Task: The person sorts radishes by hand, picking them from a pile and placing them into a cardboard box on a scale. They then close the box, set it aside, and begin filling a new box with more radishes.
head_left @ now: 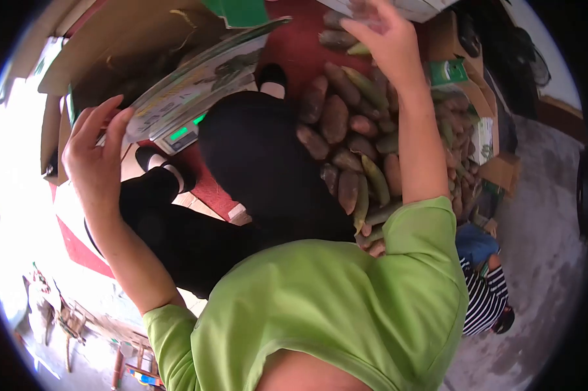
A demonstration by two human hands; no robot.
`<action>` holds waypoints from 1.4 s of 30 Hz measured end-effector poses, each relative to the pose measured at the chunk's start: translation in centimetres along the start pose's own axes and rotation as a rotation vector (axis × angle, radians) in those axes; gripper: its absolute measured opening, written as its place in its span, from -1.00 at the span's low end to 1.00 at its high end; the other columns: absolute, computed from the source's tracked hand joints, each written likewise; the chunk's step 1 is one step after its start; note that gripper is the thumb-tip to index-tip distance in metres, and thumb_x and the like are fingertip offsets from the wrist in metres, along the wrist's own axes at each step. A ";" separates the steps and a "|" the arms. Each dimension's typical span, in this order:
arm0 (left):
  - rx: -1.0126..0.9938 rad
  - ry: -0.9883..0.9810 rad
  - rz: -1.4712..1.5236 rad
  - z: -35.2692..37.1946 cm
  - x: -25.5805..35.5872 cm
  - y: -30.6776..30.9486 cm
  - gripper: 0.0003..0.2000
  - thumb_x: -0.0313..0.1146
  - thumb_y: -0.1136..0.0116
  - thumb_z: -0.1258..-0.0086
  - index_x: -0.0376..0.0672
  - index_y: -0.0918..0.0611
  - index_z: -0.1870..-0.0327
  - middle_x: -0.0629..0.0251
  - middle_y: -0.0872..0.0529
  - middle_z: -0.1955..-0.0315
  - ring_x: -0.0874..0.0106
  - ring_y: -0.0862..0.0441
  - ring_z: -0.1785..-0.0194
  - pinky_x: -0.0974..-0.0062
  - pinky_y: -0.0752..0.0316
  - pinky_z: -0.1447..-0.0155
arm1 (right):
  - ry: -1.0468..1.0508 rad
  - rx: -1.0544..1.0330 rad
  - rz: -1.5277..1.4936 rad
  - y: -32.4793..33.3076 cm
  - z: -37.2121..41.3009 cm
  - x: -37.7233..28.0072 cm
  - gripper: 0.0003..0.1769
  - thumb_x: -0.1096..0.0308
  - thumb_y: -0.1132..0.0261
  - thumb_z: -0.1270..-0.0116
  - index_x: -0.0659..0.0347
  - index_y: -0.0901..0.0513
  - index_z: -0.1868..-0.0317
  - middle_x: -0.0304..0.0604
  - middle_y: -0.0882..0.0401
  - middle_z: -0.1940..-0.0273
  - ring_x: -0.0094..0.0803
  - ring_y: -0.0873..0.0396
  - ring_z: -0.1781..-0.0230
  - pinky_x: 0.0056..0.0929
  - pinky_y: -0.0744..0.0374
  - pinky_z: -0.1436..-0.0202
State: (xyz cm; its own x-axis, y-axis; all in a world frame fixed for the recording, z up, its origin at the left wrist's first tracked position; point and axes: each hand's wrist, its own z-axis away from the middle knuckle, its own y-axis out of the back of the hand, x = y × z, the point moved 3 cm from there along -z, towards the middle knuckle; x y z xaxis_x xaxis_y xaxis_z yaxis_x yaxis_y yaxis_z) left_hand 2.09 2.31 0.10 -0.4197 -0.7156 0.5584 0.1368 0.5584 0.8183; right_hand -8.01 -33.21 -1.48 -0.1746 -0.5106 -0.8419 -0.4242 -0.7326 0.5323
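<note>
My left hand (pixel 97 146) is raised at the left, fingers and thumb apart, with the thumb at the near corner of a printed carton (pixel 190 91). The carton rests over a scale (pixel 177 137) with a lit green display. My right hand (pixel 388 39) is stretched out at the top, slightly blurred, its thumb spread from the fingers. It is over the far end of a heap of long brown and green vegetables (pixel 335 119), close to a white box (pixel 414 8).
A large open cardboard box (pixel 89 49) stands behind the carton. At the right, more vegetables lie beside an open green-and-white carton (pixel 479 98). A person in a striped top (pixel 483 303) is at the lower right. Red matting (pixel 294 49) covers part of the floor.
</note>
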 end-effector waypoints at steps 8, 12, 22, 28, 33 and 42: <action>0.064 -0.097 -0.125 -0.3 -0.7 -0.2 -0.79 -0.30 -0.21 -0.31 -0.18 -0.69 0.12 0.33 -0.71 0.26 0.50 -0.62 0.18 0.58 -0.47 0.09 | -0.345 0.127 0.270 6.7 14.3 18.4 -0.63 0.38 -0.35 -0.12 0.26 -0.57 0.04 -0.06 -0.66 0.22 -0.31 -0.63 0.19 -0.41 -0.54 0.11; 0.075 -0.062 -0.128 -0.3 -1.8 -0.4 -0.77 -0.24 -0.17 -0.35 -0.13 -0.70 0.10 0.29 -0.71 0.20 0.45 -0.62 0.08 0.52 -0.48 -0.01 | -0.548 0.080 0.360 7.6 21.9 24.2 -0.59 0.34 -0.36 -0.08 0.25 -0.57 0.04 0.01 -0.64 0.16 -0.15 -0.62 0.14 -0.31 -0.54 0.06; 0.089 -0.033 -0.172 -0.6 -2.5 -0.5 -0.76 -0.21 -0.16 -0.35 -0.11 -0.70 0.09 0.28 -0.71 0.18 0.43 -0.61 0.06 0.49 -0.48 -0.04 | -0.739 -0.066 0.638 4.8 28.8 30.7 -0.61 0.26 -0.38 -0.04 0.14 -0.61 0.08 0.00 -0.65 0.22 -0.08 -0.60 0.14 -0.20 -0.54 0.04; 0.102 -0.118 -0.071 -0.8 -1.8 -0.6 -0.84 -0.41 -0.19 -0.31 -0.18 -0.70 0.14 0.28 -0.72 0.21 0.48 -0.62 0.11 0.56 -0.47 -0.01 | -0.629 -0.164 0.658 0.1 26.8 32.2 -0.58 0.23 -0.37 -0.05 0.05 -0.59 0.03 -0.06 -0.56 0.06 -0.10 -0.52 -0.01 -0.16 -0.50 -0.07; 0.162 -0.083 -0.078 -0.6 0.1 -0.5 -0.85 -0.39 -0.25 -0.24 -0.20 -0.70 0.20 0.28 -0.70 0.35 0.54 -0.64 0.28 0.60 -0.47 0.20 | -0.571 -0.422 0.913 -2.5 24.8 31.3 -0.71 0.16 -0.32 -0.11 0.03 -0.65 0.15 -0.12 -0.50 -0.01 -0.06 -0.46 -0.03 -0.12 -0.50 -0.08; 0.211 -0.086 -0.071 -0.6 -0.1 -0.1 -0.70 -0.11 -0.33 -0.12 -0.15 -0.72 0.27 0.30 -0.67 0.46 0.39 -0.65 0.38 0.49 -0.50 0.28 | -0.638 -0.064 0.311 0.7 27.3 36.7 -0.74 0.25 -0.16 -0.26 0.32 -0.59 0.31 -0.02 -0.60 0.29 -0.14 -0.54 0.22 -0.22 -0.45 0.08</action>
State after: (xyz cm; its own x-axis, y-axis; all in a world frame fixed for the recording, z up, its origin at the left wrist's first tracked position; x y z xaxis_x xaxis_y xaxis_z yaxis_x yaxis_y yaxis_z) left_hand 2.65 2.09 0.02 -0.4973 -0.7230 0.4796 -0.0826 0.5898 0.8033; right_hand -38.94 -40.19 -34.37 -0.7737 -0.3511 -0.5274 -0.2207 -0.6309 0.7438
